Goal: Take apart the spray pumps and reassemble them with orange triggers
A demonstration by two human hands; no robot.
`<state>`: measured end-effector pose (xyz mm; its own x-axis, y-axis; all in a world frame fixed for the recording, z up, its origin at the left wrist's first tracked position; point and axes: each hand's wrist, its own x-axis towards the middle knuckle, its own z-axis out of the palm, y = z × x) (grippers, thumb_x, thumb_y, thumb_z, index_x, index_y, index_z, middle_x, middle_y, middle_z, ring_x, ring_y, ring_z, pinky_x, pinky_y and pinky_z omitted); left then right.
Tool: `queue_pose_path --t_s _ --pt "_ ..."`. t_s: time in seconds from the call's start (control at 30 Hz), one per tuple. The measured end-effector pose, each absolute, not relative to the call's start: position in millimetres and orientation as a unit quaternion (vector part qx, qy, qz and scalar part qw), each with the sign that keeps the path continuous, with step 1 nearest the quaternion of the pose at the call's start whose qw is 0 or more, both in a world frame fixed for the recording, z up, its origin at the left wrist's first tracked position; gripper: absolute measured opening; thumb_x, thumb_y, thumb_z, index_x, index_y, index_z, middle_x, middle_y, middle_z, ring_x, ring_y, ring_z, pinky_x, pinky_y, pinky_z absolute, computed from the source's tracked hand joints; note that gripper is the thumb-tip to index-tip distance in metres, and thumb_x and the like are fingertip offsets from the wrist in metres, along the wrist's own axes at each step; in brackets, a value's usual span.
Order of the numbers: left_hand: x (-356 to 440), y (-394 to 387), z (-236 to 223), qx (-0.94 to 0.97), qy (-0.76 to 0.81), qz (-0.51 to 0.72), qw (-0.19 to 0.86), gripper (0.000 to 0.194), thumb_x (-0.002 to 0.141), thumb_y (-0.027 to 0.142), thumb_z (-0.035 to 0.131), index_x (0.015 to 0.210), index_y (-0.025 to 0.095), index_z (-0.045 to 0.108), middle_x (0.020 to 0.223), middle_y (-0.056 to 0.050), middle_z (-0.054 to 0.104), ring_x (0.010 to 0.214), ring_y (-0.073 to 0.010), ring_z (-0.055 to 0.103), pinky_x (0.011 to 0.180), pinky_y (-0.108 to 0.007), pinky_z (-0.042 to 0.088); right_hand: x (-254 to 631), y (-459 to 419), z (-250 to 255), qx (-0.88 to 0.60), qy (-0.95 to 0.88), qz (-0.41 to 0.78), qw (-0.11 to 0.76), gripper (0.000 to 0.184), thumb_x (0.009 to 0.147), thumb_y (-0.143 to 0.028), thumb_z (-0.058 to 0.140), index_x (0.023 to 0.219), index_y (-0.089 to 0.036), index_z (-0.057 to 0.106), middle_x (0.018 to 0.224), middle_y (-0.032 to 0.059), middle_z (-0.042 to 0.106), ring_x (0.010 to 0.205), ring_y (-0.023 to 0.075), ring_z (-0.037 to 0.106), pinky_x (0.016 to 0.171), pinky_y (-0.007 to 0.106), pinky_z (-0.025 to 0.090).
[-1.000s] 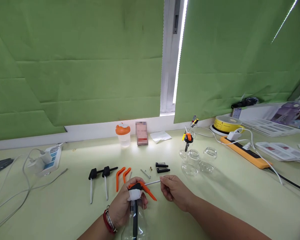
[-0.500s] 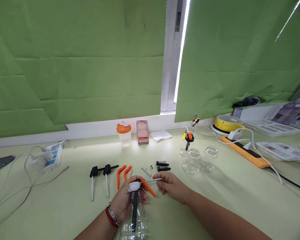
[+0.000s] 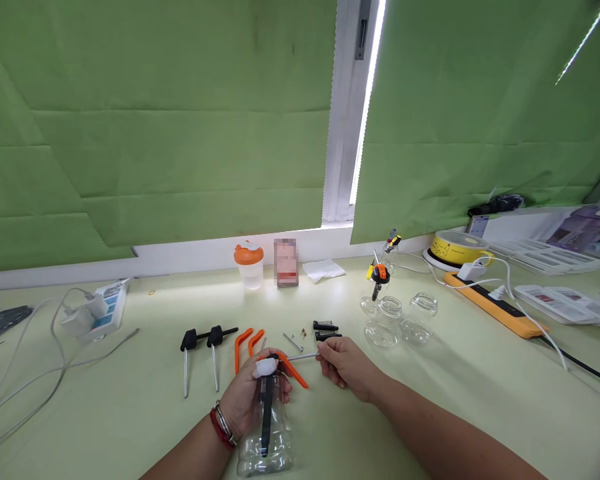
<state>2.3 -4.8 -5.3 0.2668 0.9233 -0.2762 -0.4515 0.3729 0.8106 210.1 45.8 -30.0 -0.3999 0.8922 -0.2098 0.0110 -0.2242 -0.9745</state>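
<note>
My left hand [image 3: 253, 393], its thumb wrapped in white, is closed round the neck of a clear bottle [image 3: 265, 457]. A black tube [image 3: 266, 427] runs down inside the bottle. At its top is an orange lever [image 3: 295, 373] slanting down to the right. A thin metal rod [image 3: 304, 356] sticks out sideways from the top, and my right hand [image 3: 347, 363] pinches its far end. Beyond my hands lie two loose orange levers [image 3: 243, 343], two black spray heads with metal tubes [image 3: 214, 347], a small metal pin [image 3: 293, 343] and black plungers with springs [image 3: 326, 327].
Clear bottles [image 3: 383, 327] stand at right, near an assembled black and orange sprayer top [image 3: 379, 277]. Behind are an orange-lidded cup [image 3: 250, 270], a box [image 3: 286, 263] and white paper [image 3: 324, 269]. A power strip [image 3: 515, 317] lies right; cables [image 3: 57, 347] spread left.
The view has shifted slightly, and more of the bottle's base shows. Both hands keep their holds; the rod's pinched end sits a little higher.
</note>
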Motion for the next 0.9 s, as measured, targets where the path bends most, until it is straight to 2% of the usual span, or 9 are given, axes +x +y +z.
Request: queue_pose_path --t_s 0.1,0.27,0.37,0.47,0.57,0.73,0.9 --pt "2.5 -5.4 -4.6 0.3 0.381 0.469 0.738 0.021 0.074 0.029 0.059 0.091 0.018 0.052 0.067 -0.003 0.058 0.058 -0.0165 0.06 0.055 -0.03 0.048 211.0 46.4 -27.3 -0.417 -0.518 0.658 0.354 0.036 0.069 -0.048 0.066 0.081 -0.016 0.053 0.058 -0.0048 0.053 0.042 0.0046 0.041 0.037 0.016 0.026" --pt "2.7 -5.6 -2.9 0.295 0.371 0.473 0.743 0.018 0.073 0.025 0.06 0.088 0.018 0.053 0.068 -0.004 0.059 0.058 -0.0182 0.061 0.054 -0.031 0.048 210.0 46.7 -24.7 -0.437 -0.505 0.665 0.334 0.038 0.075 -0.053 0.058 0.07 -0.016 0.051 0.05 -0.005 0.049 0.036 0.0033 0.032 0.034 0.017 0.017" --pt "2.9 -5.4 -3.1 0.291 0.372 0.475 0.742 0.017 0.074 0.024 0.06 0.088 0.017 0.054 0.068 -0.005 0.061 0.057 -0.0185 0.061 0.054 -0.031 0.048 210.4 47.3 -27.4 -0.416 -0.518 0.65 0.369 0.027 0.069 -0.04 0.067 0.074 -0.017 0.054 0.052 -0.0062 0.049 0.042 0.005 0.039 0.04 0.018 0.028" --pt "2.7 -4.2 -4.7 0.263 0.375 0.484 0.746 0.014 0.074 0.024 0.059 0.086 0.017 0.056 0.065 -0.005 0.062 0.055 -0.0182 0.06 0.053 -0.031 0.048 211.9 47.3 -27.6 -0.397 -0.555 0.608 0.407 0.019 0.068 -0.031 0.069 0.075 -0.016 0.059 0.055 -0.0052 0.05 0.049 0.0067 0.043 0.049 0.021 0.037" --pt "0.6 -1.4 -7.7 0.23 0.37 0.483 0.76 0.012 0.076 0.026 0.056 0.08 0.015 0.059 0.06 -0.005 0.062 0.052 -0.0171 0.06 0.052 -0.029 0.048 213.1 47.3 -23.3 -0.368 -0.603 0.551 0.443 0.011 0.068 -0.025 0.068 0.072 -0.016 0.063 0.067 -0.0015 0.056 0.06 0.009 0.049 0.058 0.023 0.041" --pt "-7.9 5.1 -12.9 0.231 0.335 0.469 0.784 0.025 0.081 0.032 0.049 0.076 0.011 0.062 0.063 -0.01 0.066 0.053 -0.0177 0.062 0.052 -0.028 0.05 213.6 50.5 -9.6 -0.353 -0.67 0.459 0.465 0.003 0.07 -0.02 0.066 0.074 -0.018 0.066 0.073 0.0014 0.062 0.068 0.013 0.056 0.063 0.025 0.046" --pt "-14.6 8.5 -9.0 0.208 0.318 0.45 0.808 0.031 0.082 0.039 0.05 0.076 0.012 0.062 0.065 -0.01 0.068 0.053 -0.0162 0.062 0.053 -0.027 0.052 213.9 52.7 5.5 -0.29 -0.794 0.275 0.458 0.018 0.078 -0.012 0.055 0.073 -0.02 0.07 0.081 0.0048 0.068 0.074 0.0141 0.062 0.07 0.027 0.05"
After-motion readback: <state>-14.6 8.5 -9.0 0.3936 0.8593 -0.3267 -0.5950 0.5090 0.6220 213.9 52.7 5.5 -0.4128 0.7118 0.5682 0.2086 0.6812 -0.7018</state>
